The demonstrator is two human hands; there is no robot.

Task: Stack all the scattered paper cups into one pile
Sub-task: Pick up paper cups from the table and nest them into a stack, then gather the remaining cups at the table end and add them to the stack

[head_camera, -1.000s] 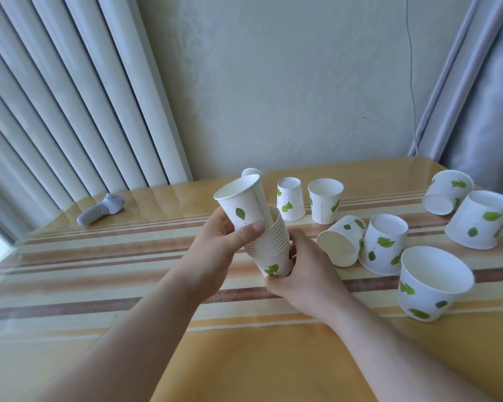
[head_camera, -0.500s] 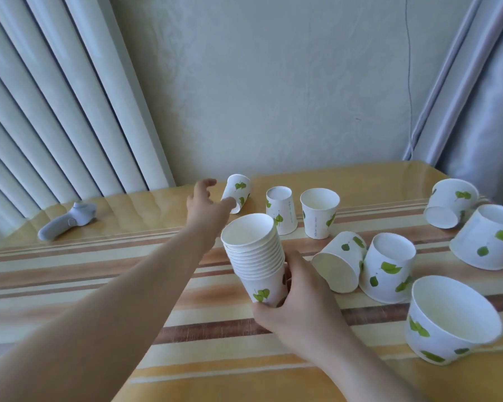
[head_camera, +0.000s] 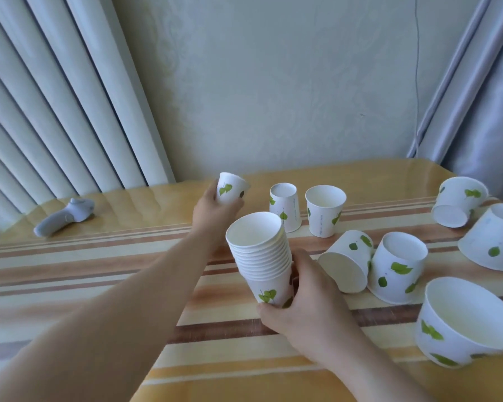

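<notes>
My right hand (head_camera: 305, 303) grips the bottom of a tilted stack of white leaf-print paper cups (head_camera: 262, 256) at the table's middle. My left hand (head_camera: 212, 210) reaches to the far side and closes around a single paper cup (head_camera: 230, 190) lying tilted there. Behind the stack, one small cup stands upside down (head_camera: 284, 206) and another stands upright (head_camera: 325, 210). To the right are wider cups: one on its side (head_camera: 346, 261), one inverted (head_camera: 397, 266), one big open cup (head_camera: 459, 320) near the front, and two more at the far right (head_camera: 459, 201) (head_camera: 494, 237).
The table (head_camera: 99, 274) wears a striped yellow-brown cloth. A grey handheld controller (head_camera: 66, 220) lies at the far left. Vertical blinds hang at the left, a curtain at the right, a wall behind.
My left hand let go of the cup it pushed onto the stack, reached to the far side and took hold of a single cup. The stack stayed in my right hand.
</notes>
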